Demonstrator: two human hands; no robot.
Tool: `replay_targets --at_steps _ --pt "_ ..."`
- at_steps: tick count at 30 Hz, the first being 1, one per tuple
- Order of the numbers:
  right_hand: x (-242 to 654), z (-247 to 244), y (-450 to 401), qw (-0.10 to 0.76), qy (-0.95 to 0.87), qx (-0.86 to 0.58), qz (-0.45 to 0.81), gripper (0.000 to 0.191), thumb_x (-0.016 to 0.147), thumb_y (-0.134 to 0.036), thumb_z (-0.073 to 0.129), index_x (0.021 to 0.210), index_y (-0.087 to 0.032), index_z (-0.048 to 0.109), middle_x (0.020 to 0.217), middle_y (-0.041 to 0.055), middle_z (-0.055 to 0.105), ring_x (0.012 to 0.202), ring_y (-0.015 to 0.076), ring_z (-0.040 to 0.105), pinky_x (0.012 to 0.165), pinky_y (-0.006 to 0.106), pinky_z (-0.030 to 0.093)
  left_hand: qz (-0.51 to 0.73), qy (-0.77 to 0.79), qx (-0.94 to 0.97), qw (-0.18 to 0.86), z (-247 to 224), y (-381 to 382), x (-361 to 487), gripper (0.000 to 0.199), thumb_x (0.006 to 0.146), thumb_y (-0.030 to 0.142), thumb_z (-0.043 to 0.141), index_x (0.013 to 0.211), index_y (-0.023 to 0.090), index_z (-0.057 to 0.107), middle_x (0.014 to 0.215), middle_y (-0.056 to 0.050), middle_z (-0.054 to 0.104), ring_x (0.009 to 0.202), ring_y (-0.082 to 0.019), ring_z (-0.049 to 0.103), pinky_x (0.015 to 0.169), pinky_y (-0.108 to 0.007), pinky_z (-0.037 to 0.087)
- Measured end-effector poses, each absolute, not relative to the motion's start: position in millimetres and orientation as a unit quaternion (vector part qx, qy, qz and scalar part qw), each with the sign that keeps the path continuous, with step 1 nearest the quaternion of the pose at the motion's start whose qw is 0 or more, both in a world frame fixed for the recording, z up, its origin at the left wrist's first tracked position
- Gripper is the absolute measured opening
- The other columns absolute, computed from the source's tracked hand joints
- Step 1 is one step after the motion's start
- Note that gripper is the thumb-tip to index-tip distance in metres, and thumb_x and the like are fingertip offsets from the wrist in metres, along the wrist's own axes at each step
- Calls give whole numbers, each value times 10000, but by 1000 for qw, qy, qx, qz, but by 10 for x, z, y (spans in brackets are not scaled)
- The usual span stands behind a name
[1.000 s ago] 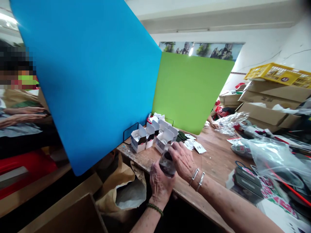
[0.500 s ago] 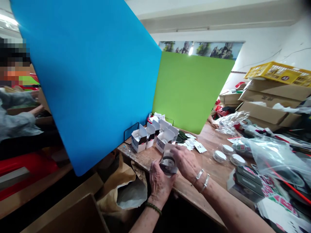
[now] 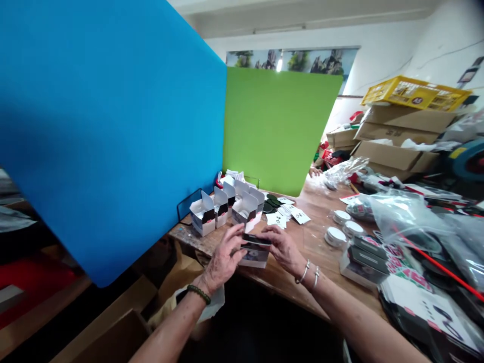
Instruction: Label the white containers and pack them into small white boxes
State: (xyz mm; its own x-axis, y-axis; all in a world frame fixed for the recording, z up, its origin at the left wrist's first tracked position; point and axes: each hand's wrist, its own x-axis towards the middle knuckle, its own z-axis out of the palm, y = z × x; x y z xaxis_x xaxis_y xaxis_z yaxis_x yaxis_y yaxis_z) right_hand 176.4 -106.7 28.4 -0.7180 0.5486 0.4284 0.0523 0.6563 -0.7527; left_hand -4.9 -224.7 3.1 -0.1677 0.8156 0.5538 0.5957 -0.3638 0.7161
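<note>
A small printed cardboard box [image 3: 254,256] is between my hands at the table's near edge, its black lid flap folded over the top. My left hand [image 3: 223,256] grips it from the left, fingers at the lid and the side. On the other side, my right hand [image 3: 283,248] has its fingers curled on the lid's right edge. What is inside the box is hidden. Just beyond stand several open white boxes, among them one with a raised flap [image 3: 203,218] and another with a round item in it [image 3: 244,207]. Small white cards [image 3: 298,214] and dark green pieces [image 3: 273,202] lie beside them.
Closed boxes [image 3: 363,264], round white-topped tins [image 3: 335,236] and clear plastic bags [image 3: 412,217] are on the table's right. Blue [image 3: 124,131] and green [image 3: 280,126] panels wall off the back. Below left are a carton [image 3: 109,338] and a paper bag [image 3: 181,277]. Another person's hand [image 3: 314,171] shows behind.
The box's lid, upright before, is now folded down. My left hand has moved from beneath the box to its left side. The view has swung right, and the person at left is out of sight.
</note>
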Motion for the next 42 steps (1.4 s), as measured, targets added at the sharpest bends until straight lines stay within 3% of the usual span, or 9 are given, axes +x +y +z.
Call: replay_targets --at_steps 2,7,18,22,27,30,34,38,42 --pt "1890 321 -1092 295 -915 -131 241 391 952 -419 565 1265 -199 646 1258 138 595 1170 262 545 1033 450 433 547 538 623 155 33 -2232 -62 103 913 272 545 952 209 617 1399 -121 563 1306 -244 533 1116 -458 434" --pt "2003 253 -1175 276 -937 -134 169 448 1005 -359 494 1410 -167 519 1428 171 492 1304 256 461 1102 449 395 580 511 594 222 23 -2194 -71 195 831 295 683 936 216 539 1308 -128 639 1287 -253 561 1087 -451 464" --pt "1904 407 -1118 293 -902 -171 267 285 969 -247 544 1211 -244 695 1235 72 668 1155 237 620 1014 385 496 511 531 671 85 124 -2129 -64 217 928 263 577 1112 242 689 1141 -69 645 1118 -202 615 1011 -377 497" --pt "1912 373 -1150 268 -934 -129 196 331 1002 -213 454 1285 -190 624 1305 120 609 1212 246 580 1036 398 490 472 529 703 58 80 -2155 -82 235 937 242 558 1125 253 698 1244 -72 613 1164 -203 605 1045 -390 493" --pt "1849 155 -1329 274 -944 -166 80 530 960 -153 510 1472 -140 373 1492 201 403 1375 329 388 1108 538 406 470 526 708 33 -32 -2143 -180 247 904 237 609 1139 248 686 1388 -88 545 1268 -246 557 1103 -465 465" --pt "1894 121 -1370 280 -937 -189 92 523 947 -115 511 1451 -156 379 1475 186 408 1335 303 418 1083 492 441 487 545 681 30 -73 -2105 -104 216 873 249 653 1084 234 700 1374 -104 552 1269 -271 558 1102 -511 456" --pt "2374 283 -1411 254 -930 -240 114 433 932 -127 538 1358 -169 468 1327 146 517 1185 251 511 1016 399 487 499 537 678 62 -110 -2063 477 263 858 252 681 1121 259 686 1338 -88 567 1257 -253 562 1119 -502 438" --pt "3253 413 -1501 180 -929 -323 9 422 893 -99 502 1309 -170 510 1227 133 564 1119 282 491 996 446 466 518 468 709 100 -75 -1939 1184 422 843 268 702 1251 250 594 1392 -109 513 1302 -248 512 1092 -443 467" --pt "4049 356 -1490 149 -892 -401 -145 418 861 -80 478 1271 -62 556 1239 205 545 1157 335 452 1022 492 423 611 557 561 -37 19 -1659 1031 476 807 231 704 1239 193 508 1262 -128 546 1213 -262 524 1039 -450 478"
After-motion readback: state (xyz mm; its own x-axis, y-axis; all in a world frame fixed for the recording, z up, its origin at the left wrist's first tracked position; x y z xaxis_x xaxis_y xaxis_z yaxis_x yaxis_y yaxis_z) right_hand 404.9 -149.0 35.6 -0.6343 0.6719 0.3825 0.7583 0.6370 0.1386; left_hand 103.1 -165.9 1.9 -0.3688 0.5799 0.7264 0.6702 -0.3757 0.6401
